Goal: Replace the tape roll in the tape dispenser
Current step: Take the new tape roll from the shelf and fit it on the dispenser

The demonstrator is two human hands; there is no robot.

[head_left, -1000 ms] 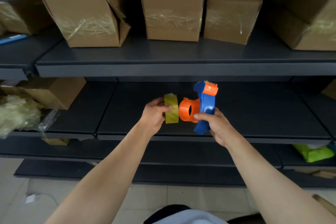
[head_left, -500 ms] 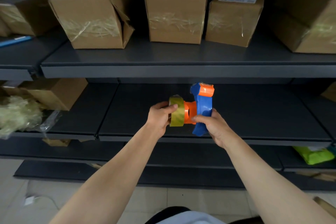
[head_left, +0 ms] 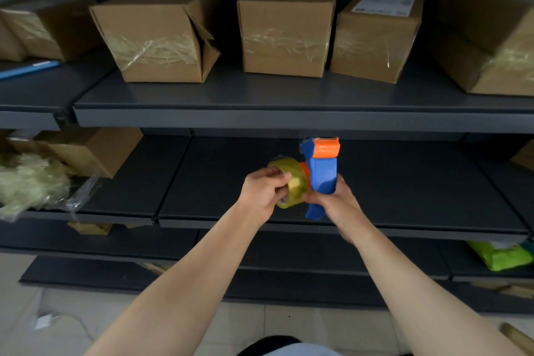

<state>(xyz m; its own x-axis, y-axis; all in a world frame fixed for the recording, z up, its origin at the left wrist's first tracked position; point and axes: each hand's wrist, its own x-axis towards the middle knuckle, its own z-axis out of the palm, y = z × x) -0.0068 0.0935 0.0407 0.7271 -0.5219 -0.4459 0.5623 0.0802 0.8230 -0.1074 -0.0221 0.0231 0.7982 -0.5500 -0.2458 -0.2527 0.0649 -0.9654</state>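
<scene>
I hold a blue tape dispenser (head_left: 322,176) with an orange top upright in front of the middle shelf. My right hand (head_left: 336,202) grips its blue handle from the right. A yellowish clear tape roll (head_left: 294,182) sits over the dispenser's orange hub on its left side, and only a sliver of the hub shows. My left hand (head_left: 264,192) is closed on the roll's outer face, fingers over its rim.
Dark metal shelves (head_left: 289,115) stand ahead. Several taped cardboard boxes (head_left: 284,29) sit on the upper shelf. A box and crumpled plastic wrap (head_left: 29,182) lie at left on the middle shelf. A green packet (head_left: 500,254) lies at lower right.
My left hand has pushed the tape roll rightward from beside the orange hub onto it. The dispenser has stayed in my right hand, shifting slightly.
</scene>
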